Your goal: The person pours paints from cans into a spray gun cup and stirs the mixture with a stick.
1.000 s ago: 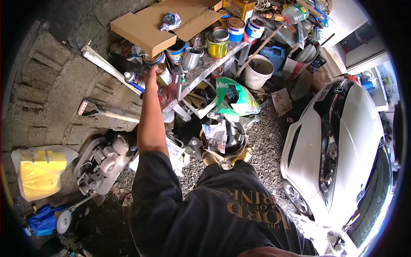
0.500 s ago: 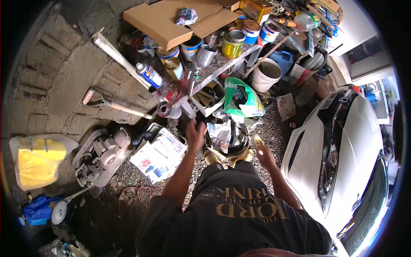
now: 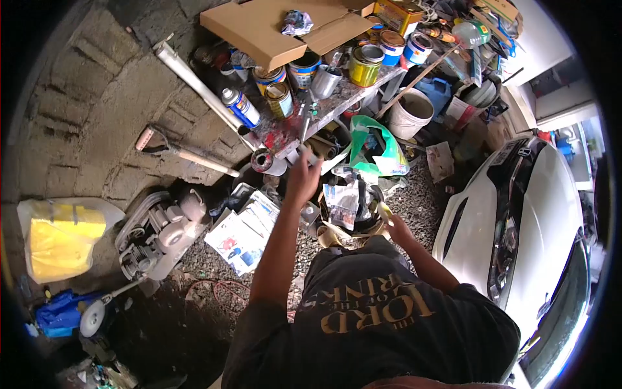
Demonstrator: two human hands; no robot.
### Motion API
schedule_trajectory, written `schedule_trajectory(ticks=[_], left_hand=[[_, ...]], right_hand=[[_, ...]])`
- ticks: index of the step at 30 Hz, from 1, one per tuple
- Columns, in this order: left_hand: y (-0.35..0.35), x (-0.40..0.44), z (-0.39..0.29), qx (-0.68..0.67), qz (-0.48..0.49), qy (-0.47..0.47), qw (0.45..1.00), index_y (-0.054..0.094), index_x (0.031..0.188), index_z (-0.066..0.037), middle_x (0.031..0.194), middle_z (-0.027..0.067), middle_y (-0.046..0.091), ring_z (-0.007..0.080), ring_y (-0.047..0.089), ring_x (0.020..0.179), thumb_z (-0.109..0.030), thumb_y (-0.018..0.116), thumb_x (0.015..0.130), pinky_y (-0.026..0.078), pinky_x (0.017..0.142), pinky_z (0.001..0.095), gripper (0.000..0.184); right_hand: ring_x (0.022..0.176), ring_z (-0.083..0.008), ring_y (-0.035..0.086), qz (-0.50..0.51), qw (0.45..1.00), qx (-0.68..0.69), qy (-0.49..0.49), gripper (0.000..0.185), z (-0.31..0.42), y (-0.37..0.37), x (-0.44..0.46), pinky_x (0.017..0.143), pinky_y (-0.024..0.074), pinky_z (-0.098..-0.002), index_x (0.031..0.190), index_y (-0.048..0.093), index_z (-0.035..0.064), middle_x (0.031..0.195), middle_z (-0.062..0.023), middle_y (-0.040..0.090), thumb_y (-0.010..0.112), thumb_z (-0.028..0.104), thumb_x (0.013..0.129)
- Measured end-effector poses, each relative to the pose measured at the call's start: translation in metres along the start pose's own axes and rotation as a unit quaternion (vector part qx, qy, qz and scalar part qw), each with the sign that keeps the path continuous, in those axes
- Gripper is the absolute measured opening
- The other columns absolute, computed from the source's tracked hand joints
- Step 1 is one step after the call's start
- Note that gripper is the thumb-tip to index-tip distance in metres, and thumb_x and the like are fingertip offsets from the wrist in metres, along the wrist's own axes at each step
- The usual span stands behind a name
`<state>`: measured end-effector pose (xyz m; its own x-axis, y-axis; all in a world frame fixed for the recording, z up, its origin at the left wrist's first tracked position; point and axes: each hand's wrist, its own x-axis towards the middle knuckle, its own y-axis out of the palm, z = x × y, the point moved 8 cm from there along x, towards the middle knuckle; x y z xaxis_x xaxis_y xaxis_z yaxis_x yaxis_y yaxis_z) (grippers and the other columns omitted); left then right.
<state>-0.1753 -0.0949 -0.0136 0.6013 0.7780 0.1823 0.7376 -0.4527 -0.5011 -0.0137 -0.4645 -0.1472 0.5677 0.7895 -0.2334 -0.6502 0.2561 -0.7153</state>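
Note:
My left hand (image 3: 303,181) is raised at the workbench's front edge, its fingers bent together around a small whitish thing (image 3: 313,158) too blurred to name. Just beyond it stands a slim metal tool (image 3: 306,123), and an open, stained can (image 3: 262,161) is to its left. My right hand (image 3: 400,231), low by my right knee, grips a round pale-yellow and white thing (image 3: 385,212) by its edge; its kind is unclear. Between my hands, in front of my feet, a dark rounded object (image 3: 369,206) is partly covered by a sheet of newspaper (image 3: 341,202).
Paint cans (image 3: 367,65), a spray can (image 3: 241,107) and cardboard (image 3: 259,32) crowd the workbench (image 3: 327,117). A green bag (image 3: 393,152) and white bucket (image 3: 411,113) stand before it. Newspapers (image 3: 236,236) lie left on gravel; a white car (image 3: 551,201) is close right.
My left hand has moved up toward the bench edge, its fingers now at the whitish thing. My right hand still holds the round thing, now turned more edge-on. The view has shifted slightly.

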Motion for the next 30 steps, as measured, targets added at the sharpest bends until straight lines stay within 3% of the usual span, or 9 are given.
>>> schedule_trajectory(ticks=[2, 5, 12, 13, 16, 21, 24, 25, 30], left_hand=[[0.0, 0.084, -0.014, 0.079, -0.056, 0.038, 0.995, 0.053, 0.13, 0.005, 0.119, 0.0318, 0.062, 0.0475, 0.059, 0.112, -0.039, 0.061, 0.094, 0.047, 0.096, 0.0501, 0.058], [0.037, 0.169, 0.018, 0.153, 0.09, -0.119, 0.977, 0.044, 0.143, 0.006, 0.142, 0.034, 0.048, 0.0486, 0.05, 0.13, -0.053, 0.056, 0.093, 0.042, 0.109, 0.0504, 0.078], [0.072, 0.23, 0.097, 0.167, 0.082, -0.288, 0.94, 0.068, 0.112, 0.01, 0.117, 0.034, 0.066, 0.0398, 0.067, 0.111, -0.046, 0.074, 0.079, 0.053, 0.092, 0.0444, 0.065], [0.074, 0.225, 0.092, 0.116, 0.131, -0.311, 0.934, 0.062, 0.121, 0.012, 0.123, 0.0246, 0.066, 0.0321, 0.065, 0.111, -0.041, 0.079, 0.077, 0.052, 0.092, 0.0462, 0.071], [0.089, 0.235, 0.154, 0.085, 0.187, -0.352, 0.913, 0.06, 0.13, -0.015, 0.104, 0.0117, 0.066, 0.0308, 0.063, 0.089, -0.053, 0.068, 0.082, 0.043, 0.088, 0.0628, 0.062], [0.081, 0.224, 0.139, 0.047, 0.218, -0.388, 0.894, 0.058, 0.12, -0.025, 0.102, 0.0022, 0.06, 0.0254, 0.06, 0.079, -0.048, 0.063, 0.089, 0.039, 0.083, 0.0682, 0.039], [0.077, 0.233, 0.166, -0.02, 0.226, -0.388, 0.893, 0.056, 0.117, -0.016, 0.106, 0.0048, 0.06, 0.0242, 0.063, 0.082, -0.041, 0.062, 0.092, 0.053, 0.063, 0.0539, 0.035], [0.072, 0.23, 0.16, 0.025, 0.256, -0.381, 0.888, 0.058, 0.121, -0.018, 0.101, 0.0035, 0.062, 0.0227, 0.064, 0.084, -0.051, 0.06, 0.093, 0.044, 0.075, 0.0626, 0.043], [0.039, 0.173, 0.075, -0.089, 0.188, -0.396, 0.895, 0.054, 0.11, -0.016, 0.095, 0.0041, 0.06, 0.0225, 0.062, 0.082, -0.032, 0.059, 0.093, 0.055, 0.073, 0.0471, 0.024]], right_hand=[[0.108, -0.0429, 0.061, -0.022, 0.999, -0.021, 0.045, 0.039, -0.059, -0.009, -0.036, 0.09, 0.0503, -0.0481, 0.122, 0.061, 0.0028, 0.112, -0.0233, 0.065, 0.068, 0.02, 0.088], [0.107, -0.0428, 0.063, -0.068, 0.982, -0.014, 0.173, 0.042, -0.131, -0.028, -0.101, 0.09, 0.0508, -0.0476, 0.125, 0.06, 0.0034, 0.114, -0.024, 0.065, 0.069, 0.019, 0.086], [0.101, -0.0425, 0.068, -0.128, 0.897, 0.064, 0.417, 0.047, -0.22, 0.011, -0.298, 0.083, 0.0541, -0.0473, 0.129, 0.059, 0.0028, 0.108, -0.028, 0.069, 0.065, 0.017, 0.085], [0.1, -0.0429, 0.067, -0.119, 0.896, 0.053, 0.424, 0.047, -0.207, 0.018, -0.31, 0.083, 0.0541, -0.0474, 0.129, 0.059, 0.0027, 0.107, -0.0284, 0.069, 0.065, 0.017, 0.084], [0.101, -0.0438, 0.067, -0.104, 0.858, 0.058, 0.499, 0.049, -0.173, 0.038, -0.343, 0.084, 0.0533, -0.0483, 0.13, 0.058, 0.0023, 0.107, -0.0291, 0.068, 0.065, 0.018, 0.084], [0.103, -0.0422, 0.066, -0.11, 0.884, 0.072, 0.448, 0.042, -0.184, 0.1, -0.358, 0.089, 0.0528, -0.0478, 0.125, 0.063, 0.0044, 0.109, -0.0255, 0.069, 0.067, 0.021, 0.087], [0.103, -0.0423, 0.066, -0.175, 0.863, 0.056, 0.47, 0.036, -0.169, 0.071, -0.354, 0.086, 0.0528, -0.051, 0.12, 0.066, 0.007, 0.11, -0.025, 0.068, 0.066, 0.025, 0.09], [0.103, -0.0423, 0.065, -0.215, 0.869, 0.079, 0.439, 0.035, -0.168, 0.057, -0.351, 0.087, 0.0524, -0.0512, 0.12, 0.067, 0.0073, 0.109, -0.0247, 0.067, 0.064, 0.026, 0.091], [0.101, -0.044, 0.062, -0.282, 0.832, 0.089, 0.47, 0.032, -0.159, -0.076, -0.343, 0.087, 0.0514, -0.0513, 0.123, 0.063, 0.0074, 0.11, -0.0263, 0.06, 0.056, 0.026, 0.097]])
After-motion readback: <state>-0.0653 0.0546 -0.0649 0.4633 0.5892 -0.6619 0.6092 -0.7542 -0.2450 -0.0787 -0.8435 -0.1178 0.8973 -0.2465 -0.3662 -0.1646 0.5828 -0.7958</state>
